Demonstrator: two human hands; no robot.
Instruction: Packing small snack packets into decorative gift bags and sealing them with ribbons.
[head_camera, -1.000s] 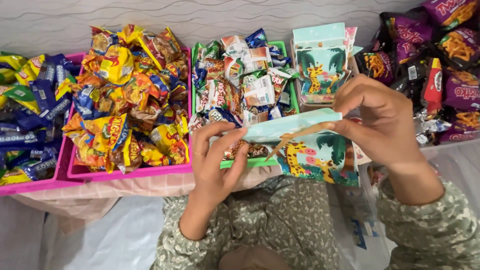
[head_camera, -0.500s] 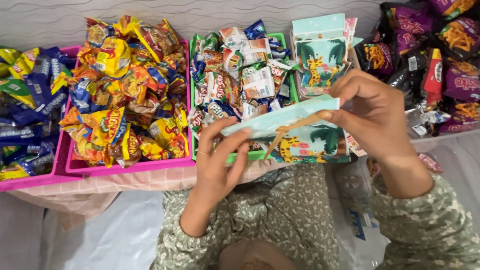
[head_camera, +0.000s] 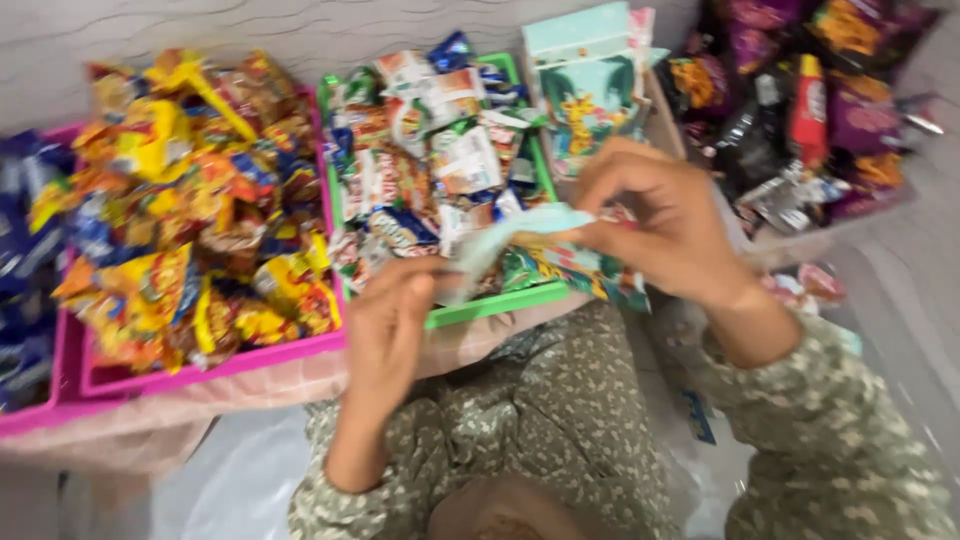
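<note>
Nearest the camera, a lap in green speckled fabric (head_camera: 560, 420) is seen, with both sleeved forearms raised over it. Just beyond, a pale mint paper bag (head_camera: 520, 235) with a bright animal print is held between the two hands, above the near edge of the green tray — blurred, so its exact fold cannot be told. The left hand (head_camera: 395, 320) is curled under the bag's left end, fingers bent and closed against it, though the grip itself is smeared by motion. The right hand (head_camera: 665, 225) is pinched on the bag's right end, thumb and fingertips drawn together on the paper, the other fingers arched above. Behind the hands, a green tray (head_camera: 500, 305) of mixed white and green snack packets is set; to its left, a pink tray (head_camera: 215, 365) is heaped with yellow and orange packets, and at the far left blue packets (head_camera: 25, 250) are glimpsed. Farther back — right of the green tray — a stack of matching mint bags (head_camera: 585, 95) is stood upright, with purple and dark snack bags (head_camera: 820, 90) piled at the far right.
</note>
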